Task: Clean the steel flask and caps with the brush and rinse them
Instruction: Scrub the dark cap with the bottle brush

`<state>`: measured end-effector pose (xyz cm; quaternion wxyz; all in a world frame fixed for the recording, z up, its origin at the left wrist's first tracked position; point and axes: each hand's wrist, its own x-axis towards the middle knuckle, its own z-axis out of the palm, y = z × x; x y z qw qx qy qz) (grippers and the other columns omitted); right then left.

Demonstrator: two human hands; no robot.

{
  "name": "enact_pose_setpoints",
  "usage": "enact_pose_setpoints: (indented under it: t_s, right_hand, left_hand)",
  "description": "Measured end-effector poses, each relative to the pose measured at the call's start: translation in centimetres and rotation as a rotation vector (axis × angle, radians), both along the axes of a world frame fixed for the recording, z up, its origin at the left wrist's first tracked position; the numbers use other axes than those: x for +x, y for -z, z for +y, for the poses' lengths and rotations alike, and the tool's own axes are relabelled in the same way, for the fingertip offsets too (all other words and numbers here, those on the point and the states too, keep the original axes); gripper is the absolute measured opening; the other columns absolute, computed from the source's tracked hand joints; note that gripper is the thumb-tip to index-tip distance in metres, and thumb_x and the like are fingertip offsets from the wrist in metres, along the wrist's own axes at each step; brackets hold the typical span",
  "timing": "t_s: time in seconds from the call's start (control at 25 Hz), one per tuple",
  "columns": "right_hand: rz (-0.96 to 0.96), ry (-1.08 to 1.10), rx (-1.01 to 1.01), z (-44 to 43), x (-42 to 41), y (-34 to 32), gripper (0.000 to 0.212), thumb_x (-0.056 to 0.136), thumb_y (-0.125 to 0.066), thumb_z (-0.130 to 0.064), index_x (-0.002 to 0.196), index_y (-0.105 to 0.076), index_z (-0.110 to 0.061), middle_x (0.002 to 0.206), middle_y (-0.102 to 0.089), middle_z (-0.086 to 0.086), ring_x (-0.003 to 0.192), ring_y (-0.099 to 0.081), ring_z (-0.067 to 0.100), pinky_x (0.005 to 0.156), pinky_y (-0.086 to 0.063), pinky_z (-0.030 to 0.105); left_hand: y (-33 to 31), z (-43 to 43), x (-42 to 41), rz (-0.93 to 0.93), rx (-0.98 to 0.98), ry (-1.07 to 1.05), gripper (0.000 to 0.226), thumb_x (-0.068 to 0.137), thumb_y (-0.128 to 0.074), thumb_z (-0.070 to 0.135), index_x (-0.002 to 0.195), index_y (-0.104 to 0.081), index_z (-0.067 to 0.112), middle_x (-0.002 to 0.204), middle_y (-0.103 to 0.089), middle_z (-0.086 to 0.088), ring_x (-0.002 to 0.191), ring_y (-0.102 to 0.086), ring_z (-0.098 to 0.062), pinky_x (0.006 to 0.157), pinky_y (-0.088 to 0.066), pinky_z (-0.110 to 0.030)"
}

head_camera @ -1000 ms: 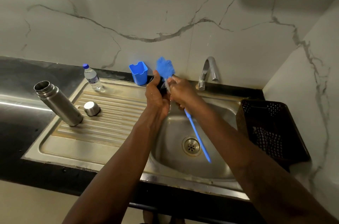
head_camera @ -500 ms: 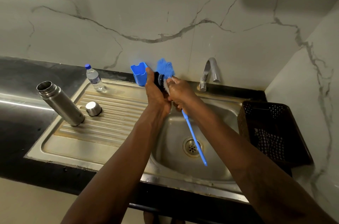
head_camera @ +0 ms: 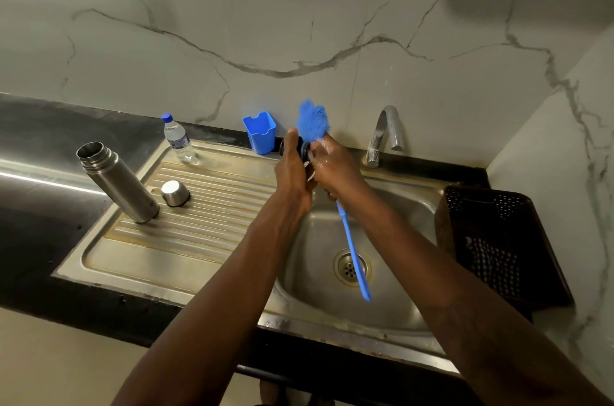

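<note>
While your hands meet above the back rim of the sink (head_camera: 415,206), your left hand (head_camera: 292,173) curls round a small dark cap (head_camera: 301,147), thumb up on its far side. Your right hand (head_camera: 337,169) grips the brush (head_camera: 353,249) high on its stem. Its blue bristles stand above both hands, right at the cap. The thin handle slants down over the basin and ends just right of the drain (head_camera: 345,267).

You have tight edges at the back. A blue cup (head_camera: 260,134) stands just beside your left hand, against the wall, and the tap (head_camera: 385,129) is near your right hand. A dark basket (head_camera: 491,212) sits against the sink's right rim.

To your left the ribbed drainboard (head_camera: 206,226) runs out to the dark bench (head_camera: 30,232). The flask (head_camera: 119,183) stands at the board's left edge, mouth open, with a steel cap (head_camera: 175,193) just beside it, dome up. Both are well apart from your hands. A water bottle (head_camera: 177,139) stands at the board's back corner.

Your fingers cover most of the dark cap, so you cannot tell whether the bristles are inside it or only against it. The basket's inside is dim, and only a checked pattern shows. Both your arms are cut off by the lower edge of the view.
</note>
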<state>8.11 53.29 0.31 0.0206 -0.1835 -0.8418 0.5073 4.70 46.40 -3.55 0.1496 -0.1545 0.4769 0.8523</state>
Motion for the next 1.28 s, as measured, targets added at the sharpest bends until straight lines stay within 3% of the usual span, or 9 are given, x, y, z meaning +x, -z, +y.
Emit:
enact_pose_setpoints:
  t_s: [0.2,0.36,0.56,0.72,0.84,1.0,1.12,1.2,1.28]
  right_hand:
    - [0.016,-0.008,-0.012,-1.4,0.9,-0.3,0.031,0.108,-0.04,-0.043,0.133,-0.054,-0.031,0.101,-0.069,0.003,0.082,-0.064,0.022,0.065,-0.045,0.032]
    - [-0.033,-0.078,0.024,-3.0,2.3,0.1,0.039,0.108,-0.042,-0.048,0.141,-0.05,-0.031,0.111,-0.065,0.002,0.092,-0.064,0.021,0.07,-0.051,0.034]
    - [-0.23,-0.106,-0.306,-3.6,1.6,-0.1,0.036,0.106,-0.04,-0.04,0.141,-0.043,-0.03,0.086,-0.063,0.012,0.048,-0.046,0.012,0.041,-0.036,0.021]
    - [-0.261,-0.051,-0.524,-4.6,-0.3,-0.5,0.024,0.102,-0.036,-0.022,0.125,-0.041,-0.02,0.09,-0.057,0.019,0.051,-0.046,0.016,0.042,-0.037,0.021]
    - [-0.193,-0.116,-0.761,-5.5,-1.6,-1.0,0.028,0.094,-0.036,-0.015,0.111,-0.059,-0.014,0.089,-0.057,0.02,0.056,-0.052,0.023,0.051,-0.045,0.027]
    - [-0.06,-0.215,-1.003,-5.8,-4.5,0.1,0.06,0.083,-0.031,0.007,0.127,-0.068,-0.009,0.115,-0.064,0.034,0.09,-0.069,0.038,0.081,-0.062,0.048]
    - [0.027,-0.363,-0.907,-6.2,-6.8,1.3,0.069,0.086,-0.048,0.025,0.14,-0.06,-0.018,0.131,-0.063,0.03,0.115,-0.066,0.038,0.104,-0.054,0.05]
    - [0.068,-0.372,-0.764,-6.5,-8.3,1.8,0.068,0.086,-0.068,0.015,0.143,-0.055,-0.019,0.129,-0.067,0.024,0.116,-0.067,0.034,0.108,-0.05,0.052]
    - [0.095,-0.297,-0.595,-7.2,-9.9,2.0,0.071,0.083,-0.081,0.003,0.144,-0.051,-0.018,0.121,-0.072,0.019,0.111,-0.071,0.03,0.103,-0.054,0.052]
  left_hand:
    - [-0.7,-0.7,-1.4,0.011,0.131,-0.019,0.066,0.098,-0.058,0.061,0.127,-0.067,0.003,0.109,-0.073,-0.013,0.092,-0.073,-0.025,0.083,-0.059,-0.039]
    - [-0.5,-2.6,-3.2,-0.033,0.147,-0.15,0.059,0.102,-0.056,0.057,0.119,-0.065,0.001,0.105,-0.074,-0.017,0.082,-0.073,-0.026,0.07,-0.062,-0.037]
    - [0.9,-7.2,-4.6,-0.151,0.02,-0.206,0.062,0.098,-0.052,0.068,0.12,-0.063,0.012,0.113,-0.074,-0.009,0.096,-0.073,-0.024,0.08,-0.062,-0.04]
    - [1.6,-9.9,-5.0,-0.223,0.099,-0.167,0.058,0.097,-0.053,0.069,0.112,-0.061,0.014,0.12,-0.067,-0.013,0.105,-0.069,-0.029,0.086,-0.062,-0.044]
    - [1.5,-11.0,-6.3,-0.235,0.106,-0.134,0.073,0.095,-0.052,0.073,0.129,-0.059,0.008,0.117,-0.069,-0.013,0.093,-0.07,-0.028,0.067,-0.062,-0.039]
    - [1.7,-12.9,-9.2,-0.233,0.102,-0.049,0.096,0.084,-0.056,0.083,0.143,-0.056,0.007,0.103,-0.067,-0.014,0.066,-0.07,-0.028,0.06,-0.058,-0.038]
    - [1.6,-14.1,-10.9,-0.223,0.156,-0.021,0.089,0.089,-0.054,0.079,0.134,-0.059,0.003,0.099,-0.069,-0.015,0.065,-0.069,-0.025,0.062,-0.06,-0.037]
    - [1.1,-14.5,-11.7,-0.174,0.152,0.022,0.082,0.088,-0.062,0.071,0.135,-0.059,0.004,0.116,-0.071,-0.019,0.087,-0.072,-0.028,0.082,-0.062,-0.042]
    - [0.7,-14.9,-12.5,-0.146,0.148,0.024,0.074,0.092,-0.062,0.067,0.135,-0.06,0.006,0.11,-0.073,-0.017,0.082,-0.072,-0.026,0.075,-0.064,-0.037]
